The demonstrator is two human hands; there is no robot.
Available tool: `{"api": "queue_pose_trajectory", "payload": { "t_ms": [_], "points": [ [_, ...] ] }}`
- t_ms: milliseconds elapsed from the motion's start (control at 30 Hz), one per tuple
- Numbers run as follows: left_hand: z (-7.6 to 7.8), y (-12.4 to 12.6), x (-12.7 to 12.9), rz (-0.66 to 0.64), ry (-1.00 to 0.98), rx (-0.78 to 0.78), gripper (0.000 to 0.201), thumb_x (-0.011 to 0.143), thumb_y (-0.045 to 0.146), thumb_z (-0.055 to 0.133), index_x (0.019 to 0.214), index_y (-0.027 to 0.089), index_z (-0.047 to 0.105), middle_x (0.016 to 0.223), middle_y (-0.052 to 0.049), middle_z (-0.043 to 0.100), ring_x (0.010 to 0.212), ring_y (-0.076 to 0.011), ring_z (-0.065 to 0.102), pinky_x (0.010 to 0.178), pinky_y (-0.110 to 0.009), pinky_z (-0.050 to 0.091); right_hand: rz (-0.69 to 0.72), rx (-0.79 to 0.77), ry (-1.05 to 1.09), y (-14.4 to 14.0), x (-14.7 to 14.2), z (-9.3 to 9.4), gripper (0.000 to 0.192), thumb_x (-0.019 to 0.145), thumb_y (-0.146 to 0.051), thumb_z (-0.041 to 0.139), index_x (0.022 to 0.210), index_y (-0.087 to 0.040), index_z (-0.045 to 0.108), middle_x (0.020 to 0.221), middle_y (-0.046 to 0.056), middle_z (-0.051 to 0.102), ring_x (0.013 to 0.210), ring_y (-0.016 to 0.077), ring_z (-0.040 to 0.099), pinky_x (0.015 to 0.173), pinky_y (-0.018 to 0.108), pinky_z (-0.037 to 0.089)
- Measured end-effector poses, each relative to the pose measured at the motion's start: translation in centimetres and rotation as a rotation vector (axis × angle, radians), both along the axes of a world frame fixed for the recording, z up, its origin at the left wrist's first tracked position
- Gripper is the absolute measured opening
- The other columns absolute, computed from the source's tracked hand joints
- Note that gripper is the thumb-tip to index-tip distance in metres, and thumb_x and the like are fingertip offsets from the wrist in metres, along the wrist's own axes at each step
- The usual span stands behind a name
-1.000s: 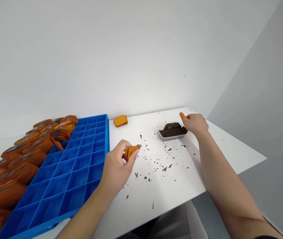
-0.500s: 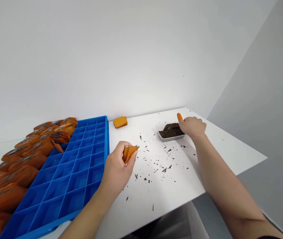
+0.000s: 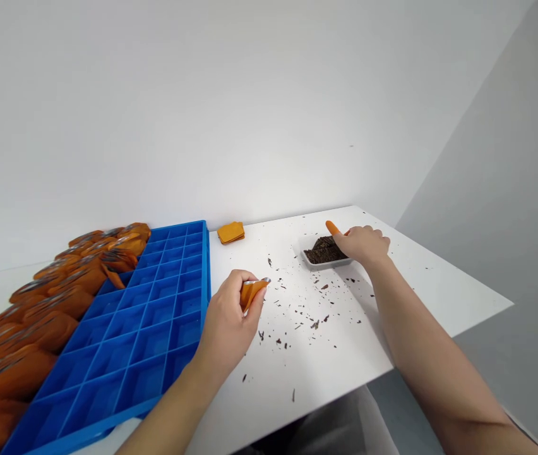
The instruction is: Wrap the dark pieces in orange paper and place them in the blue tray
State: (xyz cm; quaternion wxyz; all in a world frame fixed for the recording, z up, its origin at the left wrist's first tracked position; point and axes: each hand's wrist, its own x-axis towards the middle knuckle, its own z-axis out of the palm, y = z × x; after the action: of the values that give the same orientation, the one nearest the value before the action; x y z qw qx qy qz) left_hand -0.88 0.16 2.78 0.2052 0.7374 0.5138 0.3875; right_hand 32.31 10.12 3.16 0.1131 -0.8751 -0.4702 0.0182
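Observation:
My left hand (image 3: 232, 316) is closed round a small orange pouch (image 3: 253, 293), whose silvery-edged mouth gapes slightly to the right, above the white table. My right hand (image 3: 364, 245) is over the right end of a shallow white tray (image 3: 328, 266). An orange finger cot (image 3: 332, 227) covers its thumb, which stretches out to the left, apart from the other fingers. Those fingers are bent down, with their tips hidden behind the hand. Inside the tray lie dark brown thin strips (image 3: 323, 253), packed in rows.
A blue compartment tray (image 3: 208, 253) stands on the left, with many filled orange pouches (image 3: 60, 316) in its left columns. Flat orange pouches (image 3: 231, 232) are stacked near the wall. Dark crumbs (image 3: 315, 325) are scattered over the white table (image 3: 463, 300).
My right thumb has tipped down to the left over the tray, and the right hand has shifted slightly. My left hand keeps hold of the pouch, turned a little. The view has shifted slightly.

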Motion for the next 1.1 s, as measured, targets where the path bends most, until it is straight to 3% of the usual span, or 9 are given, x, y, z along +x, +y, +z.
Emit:
{"api": "queue_pose_trajectory", "payload": {
  "t_ms": [233, 400, 567, 700, 867, 1100],
  "points": [
    [-0.1, -0.2, 0.2, -0.04, -0.008, 0.024, 0.017, 0.1, 0.041, 0.061, 0.102, 0.025, 0.056, 0.086, 0.0, 0.067, 0.068, -0.0164, 0.059, 0.059, -0.028, 0.044, 0.033, -0.026, 0.008, 0.1, -0.6, -0.4, 0.096, 0.084, -0.096, 0.018, 0.095, -0.018, 0.074, 0.114, 0.026, 0.066, 0.12, 0.0487, 0.056, 0.1, 0.066, 0.043],
    [-0.2, -0.2, 0.1, -0.051, -0.001, 0.059, 0.015, 0.1, 0.039, 0.061, 0.102, 0.025, 0.055, 0.086, 0.001, 0.066, 0.068, -0.0156, 0.057, 0.062, -0.029, 0.045, 0.06, -0.126, 0.02, 0.7, -0.8, -0.6, 0.095, 0.078, -0.101, 0.026, 0.092, -0.019, 0.073, 0.113, 0.025, 0.066, 0.119, 0.0467, 0.057, 0.105, 0.064, 0.042],
    [0.1, -0.4, 0.3, -0.05, -0.003, 0.036, 0.012, 0.099, 0.036, 0.062, 0.102, 0.025, 0.056, 0.086, 0.001, 0.065, 0.067, -0.0155, 0.058, 0.06, -0.028, 0.043, 0.053, -0.123, 0.008, 1.2, -1.4, 0.0, 0.1, 0.078, -0.102, 0.019, 0.094, -0.019, 0.072, 0.113, 0.025, 0.067, 0.12, 0.0477, 0.058, 0.106, 0.066, 0.039],
    [0.1, -0.6, 0.3, -0.062, -0.001, 0.041, 0.011, 0.1, 0.034, 0.061, 0.104, 0.025, 0.056, 0.087, -0.001, 0.066, 0.068, -0.0164, 0.06, 0.06, -0.029, 0.044, 0.049, -0.141, 0.005, 1.2, -2.1, 0.5, 0.096, 0.078, -0.101, 0.026, 0.097, -0.018, 0.072, 0.116, 0.027, 0.067, 0.123, 0.0477, 0.057, 0.109, 0.066, 0.037],
    [-0.2, -0.6, 0.2, -0.095, 0.011, 0.067, 0.009, 0.101, 0.032, 0.059, 0.106, 0.025, 0.056, 0.09, -0.001, 0.068, 0.07, -0.0165, 0.061, 0.062, -0.03, 0.044, 0.086, -0.177, -0.007, 1.2, -2.8, 0.5, 0.101, 0.072, -0.106, 0.021, 0.089, -0.02, 0.071, 0.112, 0.025, 0.068, 0.122, 0.0507, 0.057, 0.109, 0.07, 0.036],
    [-0.1, -0.8, 0.2, -0.108, 0.009, 0.046, 0.008, 0.1, 0.031, 0.059, 0.106, 0.026, 0.055, 0.09, 0.0, 0.067, 0.073, -0.0172, 0.061, 0.064, -0.031, 0.045, 0.111, -0.279, -0.052, 2.1, -3.0, 0.4, 0.093, 0.074, -0.103, 0.033, 0.093, -0.02, 0.072, 0.117, 0.025, 0.067, 0.124, 0.051, 0.057, 0.114, 0.075, 0.027]
  ]
}}
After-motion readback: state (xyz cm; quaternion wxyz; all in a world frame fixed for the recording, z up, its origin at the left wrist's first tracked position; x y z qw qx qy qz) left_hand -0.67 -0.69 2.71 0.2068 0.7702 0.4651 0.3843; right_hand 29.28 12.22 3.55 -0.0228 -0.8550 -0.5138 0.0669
